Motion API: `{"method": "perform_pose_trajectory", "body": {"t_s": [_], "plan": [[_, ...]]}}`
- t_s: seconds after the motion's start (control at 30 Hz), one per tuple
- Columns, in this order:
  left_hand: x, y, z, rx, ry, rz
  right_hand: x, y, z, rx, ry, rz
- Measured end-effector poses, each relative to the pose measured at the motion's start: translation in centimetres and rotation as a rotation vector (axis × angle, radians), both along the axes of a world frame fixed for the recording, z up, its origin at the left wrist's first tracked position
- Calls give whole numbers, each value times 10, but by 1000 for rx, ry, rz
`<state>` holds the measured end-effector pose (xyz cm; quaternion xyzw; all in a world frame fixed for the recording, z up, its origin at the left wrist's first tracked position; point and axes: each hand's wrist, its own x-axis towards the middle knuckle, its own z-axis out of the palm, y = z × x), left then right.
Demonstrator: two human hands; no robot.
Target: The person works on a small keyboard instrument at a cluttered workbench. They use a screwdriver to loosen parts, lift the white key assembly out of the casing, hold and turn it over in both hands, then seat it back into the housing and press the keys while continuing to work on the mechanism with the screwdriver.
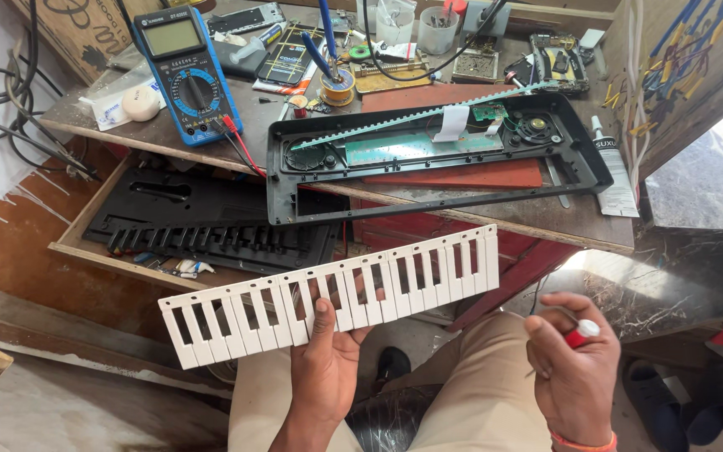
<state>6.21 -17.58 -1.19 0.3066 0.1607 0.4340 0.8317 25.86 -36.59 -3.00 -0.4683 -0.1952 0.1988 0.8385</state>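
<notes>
over lap, left hand (328, 368) holds keybed (332, 293)

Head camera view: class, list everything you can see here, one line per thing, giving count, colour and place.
White key strip: one, white, held up in front of the bench.
Keyboard shell: one, black, open on the bench, green board inside.
Multimeter: one, blue, bench's left end.
Black panel: one, black, in the open drawer.
Glue tube: one, white, bench's right edge.
Cups: two, clear, back of the bench.
Screwdriver: one, red and white handle, in the right hand.
Left hand: grip on the key strip.
Right hand: closed on the screwdriver.
</notes>
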Motion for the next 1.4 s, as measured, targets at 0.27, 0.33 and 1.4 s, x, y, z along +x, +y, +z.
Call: {"method": "perform_pose_trajectory", "body": {"t_s": [0.27, 0.33, 1.4], "plan": [[-4, 0, -6, 38, -29, -19, 5, 3, -14, -26, 50, 40], [-4, 1, -7, 50, -33, 1, 7, -1, -18, 65, 118, 178], [-7, 2, -10, 62, -78, 30, -19, 30, -22, 36, 291, 479]]}}
